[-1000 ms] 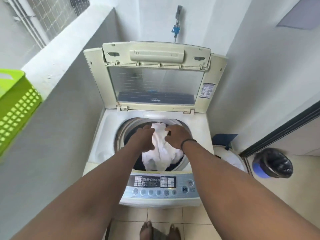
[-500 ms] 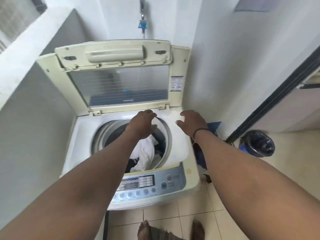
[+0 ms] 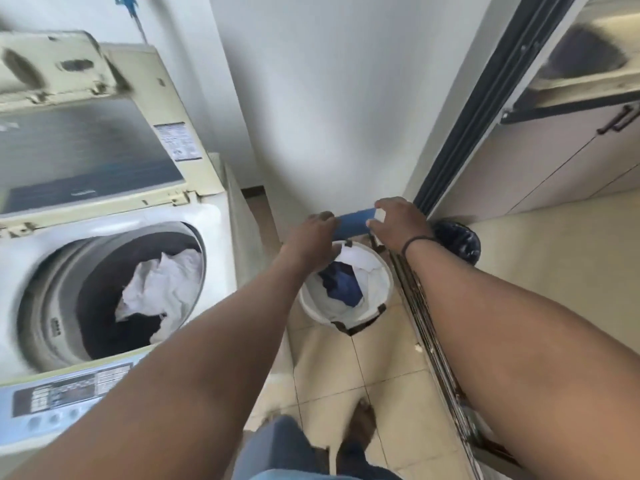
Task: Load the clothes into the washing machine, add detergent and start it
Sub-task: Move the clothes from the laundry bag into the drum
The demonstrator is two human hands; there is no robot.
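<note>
The left hand (image 3: 313,239) reaches down over the rim of the hamper (image 3: 346,315), its fingers hidden behind the back of the hand, so their grasp cannot be told. The right hand (image 3: 398,225) hovers above the hamper's far edge, fingers loosely curled, holding nothing that shows. White and blue clothes (image 3: 349,284) lie in the hamper on the floor. To the left, the washer (image 3: 207,230) stands lid up, a white garment (image 3: 162,289) in its drum.

Lid sticker (image 3: 177,142): I see printed lines, too blurred to read.
Control panel (image 3: 69,389): markings present; I cannot read them.
</note>
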